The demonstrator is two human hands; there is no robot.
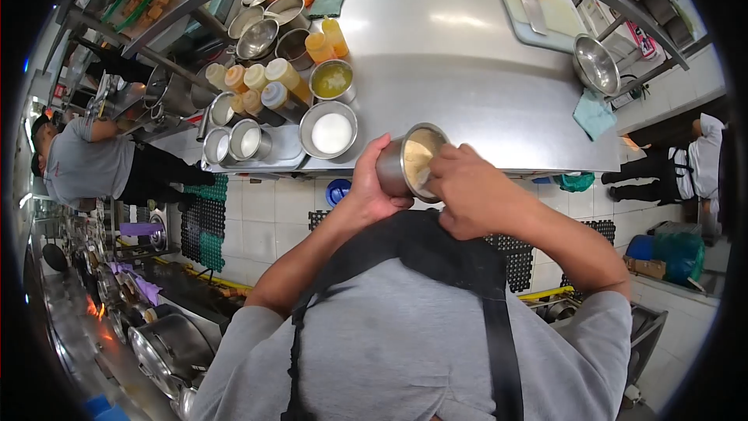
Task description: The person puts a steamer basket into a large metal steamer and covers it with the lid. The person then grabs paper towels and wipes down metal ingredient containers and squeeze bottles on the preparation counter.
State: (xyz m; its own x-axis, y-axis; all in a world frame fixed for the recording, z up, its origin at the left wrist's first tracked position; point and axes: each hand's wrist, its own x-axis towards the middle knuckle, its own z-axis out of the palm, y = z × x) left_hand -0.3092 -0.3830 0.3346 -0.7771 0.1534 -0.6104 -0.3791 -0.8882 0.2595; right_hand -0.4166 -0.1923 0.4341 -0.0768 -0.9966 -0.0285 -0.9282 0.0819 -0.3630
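Note:
My left hand (pixel 372 183) is wrapped round the side of a steel pot (pixel 393 170), tilted towards me in front of my chest. Inside lies a pale beige, grainy food (pixel 421 148). At the pot's right rim is my right hand (pixel 467 191), its fingers curled closed at the mouth. Something pale shows at those fingertips, too small to name. Left of the pot, on the steel table (pixel 467 101), stand a steel pot of white contents (pixel 331 133) and a pot of yellow-green liquid (pixel 332 80).
Several squeeze bottles (pixel 284 78) crowd the table's left side. A cutting board (pixel 545 14) with a cleaver (pixel 533 8), a steel bowl (pixel 596 64) and a green cloth (pixel 594 114) lie at right. A person (pixel 101 156) stands left, another person (pixel 697 164) right.

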